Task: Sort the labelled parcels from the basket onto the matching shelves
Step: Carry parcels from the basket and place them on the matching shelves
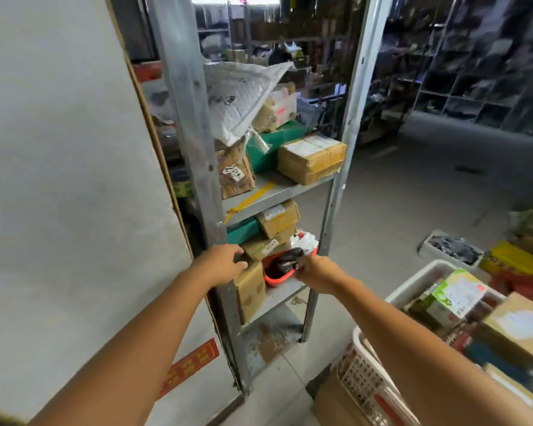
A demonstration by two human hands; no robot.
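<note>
1. My left hand (220, 264) is out at the lower shelf (285, 295) of the metal rack, beside the rack's front left post. Its fingers (237, 249) are curled over the top front corner of a brown carton (250, 289) that stands on that shelf, and the thumb is tucked in under them, so the hand grips the carton's edge.
2. My right hand (316, 272) reaches in at the same level. It holds the near end of a black parcel (288, 259), a soft dark bag. The fingertips are hidden behind the back of the hand, so I cannot make out exactly how they close on it.
3. The black parcel lies inside a red tray (276, 279) on the lower shelf, just to the right of the brown carton, and its upper end sticks out above the tray's rim.
4. Behind the tray, taped cardboard boxes and a white plastic bag are stacked on the same shelf.
5. The upper shelf (274, 193) carries a taped box (311, 158) at the right, a green parcel (279, 142) behind it, and a white bubble mailer (240, 93) leaning on top of the pile.
6. The white basket (368, 372) stands on the floor at my lower right, under my right forearm. Labelled boxes fill it, though they are blurred.
7. A red sticker (191, 367) is low on the wall to the left.
</note>
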